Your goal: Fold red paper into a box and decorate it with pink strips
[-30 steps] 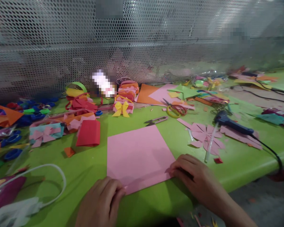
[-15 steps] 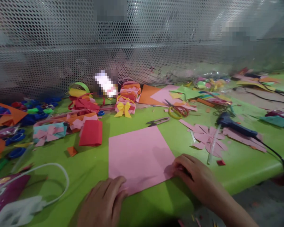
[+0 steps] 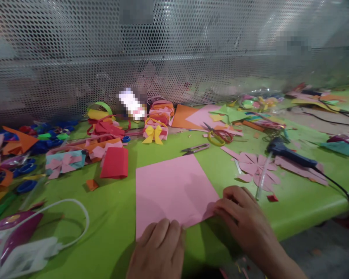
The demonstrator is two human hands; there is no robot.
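Note:
A square sheet of pink paper (image 3: 174, 190) lies on the green tabletop in front of me. My left hand (image 3: 158, 248) is closed on its near edge, left of the middle, with the fingers curled together over the paper and the thumb mostly hidden. At the near right corner, my right hand (image 3: 244, 217) pinches the paper between thumb and bent fingers. Just beyond the sheet are thread snips (image 3: 195, 149), and farther back lie scissors (image 3: 219, 135) with yellow and red handles. A folded red paper piece (image 3: 114, 162) rests to the left of the sheet.
On the right, a blue glue gun (image 3: 291, 153) lies beside a pink paper flower (image 3: 256, 168). A white power strip (image 3: 31, 257) with a looped cable sits at near left. Small paper bags with bows (image 3: 154, 133) stand before the perforated metal panel (image 3: 174, 50).
My left hand has slid right along the paper's near edge, its fingers now farther over the sheet. My right hand stays at the corner, its fingers slightly shifted.

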